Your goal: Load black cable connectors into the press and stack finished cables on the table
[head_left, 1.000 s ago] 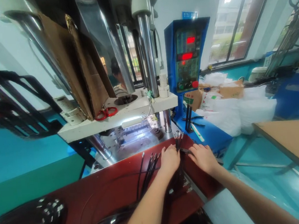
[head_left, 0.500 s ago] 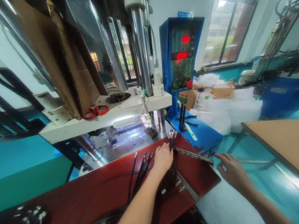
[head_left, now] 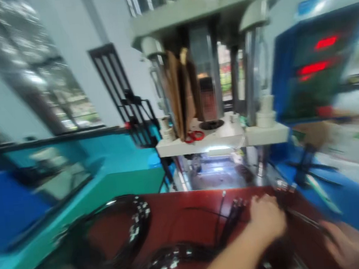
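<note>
My left hand (head_left: 268,217) is closed around a bundle of black cables, whose metal tips (head_left: 282,185) stick out beyond the fingers over the red-brown tabletop (head_left: 171,211). More black cables (head_left: 234,213) with metal ends lie just left of that hand. A thin metal strip (head_left: 308,220) runs from near the left hand toward my right hand (head_left: 351,240). Blur smears the right hand's fingers at the strip's outer end, so their grip is unclear. Long coils of shiny black cable (head_left: 175,255) rest on the tabletop to the left.
Behind the table stands a press (head_left: 224,140) with a lit lower bed, red-handled scissors (head_left: 195,136) and folded cardboard (head_left: 181,100) on its plate. A blue control box (head_left: 306,67) with red displays is at right. Pliers (head_left: 316,172) lie on a blue surface below it.
The view has swung left, so the press and both hands appear farther right and the picture is blurred. My left hand still grips the cables.
</note>
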{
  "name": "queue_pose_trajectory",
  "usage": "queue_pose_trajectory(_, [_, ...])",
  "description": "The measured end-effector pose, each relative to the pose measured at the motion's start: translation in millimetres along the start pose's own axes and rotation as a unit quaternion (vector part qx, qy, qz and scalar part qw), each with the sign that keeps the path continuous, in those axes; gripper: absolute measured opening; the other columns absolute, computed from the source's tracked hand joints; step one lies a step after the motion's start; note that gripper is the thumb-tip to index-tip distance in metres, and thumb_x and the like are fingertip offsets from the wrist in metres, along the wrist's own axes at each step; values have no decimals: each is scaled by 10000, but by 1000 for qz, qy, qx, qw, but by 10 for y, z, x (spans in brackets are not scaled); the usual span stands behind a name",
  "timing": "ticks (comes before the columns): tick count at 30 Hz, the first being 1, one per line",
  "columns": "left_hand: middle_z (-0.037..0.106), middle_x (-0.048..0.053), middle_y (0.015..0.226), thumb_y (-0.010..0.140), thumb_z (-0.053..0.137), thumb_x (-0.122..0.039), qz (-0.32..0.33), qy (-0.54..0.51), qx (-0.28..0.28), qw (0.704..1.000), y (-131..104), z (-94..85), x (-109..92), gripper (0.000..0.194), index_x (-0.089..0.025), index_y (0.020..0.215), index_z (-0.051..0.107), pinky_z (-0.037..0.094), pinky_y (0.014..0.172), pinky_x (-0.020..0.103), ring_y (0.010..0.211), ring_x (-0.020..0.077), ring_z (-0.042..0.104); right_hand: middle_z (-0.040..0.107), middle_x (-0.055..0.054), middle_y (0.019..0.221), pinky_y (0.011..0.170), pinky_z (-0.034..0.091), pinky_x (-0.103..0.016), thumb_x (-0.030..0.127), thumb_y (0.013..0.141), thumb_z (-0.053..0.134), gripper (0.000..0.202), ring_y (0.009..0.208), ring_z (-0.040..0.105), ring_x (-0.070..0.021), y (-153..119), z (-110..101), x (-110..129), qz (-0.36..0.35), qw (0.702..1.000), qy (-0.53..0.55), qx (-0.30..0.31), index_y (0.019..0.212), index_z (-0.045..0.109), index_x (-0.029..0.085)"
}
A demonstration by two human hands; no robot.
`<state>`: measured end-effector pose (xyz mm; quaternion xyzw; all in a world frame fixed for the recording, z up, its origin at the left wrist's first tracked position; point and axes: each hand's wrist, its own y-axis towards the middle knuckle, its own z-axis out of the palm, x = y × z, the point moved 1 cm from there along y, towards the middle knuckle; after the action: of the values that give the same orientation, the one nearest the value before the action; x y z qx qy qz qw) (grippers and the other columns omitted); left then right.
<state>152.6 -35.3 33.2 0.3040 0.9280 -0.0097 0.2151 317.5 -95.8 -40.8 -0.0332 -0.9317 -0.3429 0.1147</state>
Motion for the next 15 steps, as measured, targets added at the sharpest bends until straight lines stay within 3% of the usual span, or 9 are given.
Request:
queue_pose_trajectory(3, [615, 191, 1050, 854, 333, -334, 6, 3, 13, 1000, 27, 11, 28, 435, -91, 1150, 538, 376, 939, 470, 1045, 268, 535, 562, -86, 1082, 788, 445, -433, 437, 873, 421, 322, 939, 533, -229, 278, 430, 372, -31, 997, 69, 2, 1125, 521, 264])
queue_pose_trajectory(6, [609, 197, 1067, 841, 313, -333, -4, -7, 23, 1000, 49, 58, 64, 475, -83, 1194, 508, 341, 945, 503, 1063, 289, 521, 514, -76, 1176, 830, 447, -434, 431, 858, 471, 346, 1022, 501, -228, 546, 675, 880, -61, 993, 103, 6, 1155, 502, 255])
queue_pose_trajectory(11, [561, 260, 1090, 782, 144, -431, -7, -75, 47, 996, 95, 112, 141, 651, -131, 1295, 410, 231, 950, 511, 1159, 290, 436, 532, -70, 1161, 828, 448, -458, 398, 850, 496, 318, 1053, 493, -243, 718, 724, 1327, -92, 988, 120, 9, 1152, 509, 299])
queue_pose_trajectory(15, [537, 260, 1109, 733, 155, -467, 17, -184, 9, 983, -41, -100, 43, 678, -180, 1277, 442, 242, 974, 451, 1219, 247, 382, 499, -70, 1215, 874, 427, -444, 382, 859, 491, 312, 1076, 476, -227, 590, 587, 1307, -151, 980, 120, 50, 1146, 515, 260])
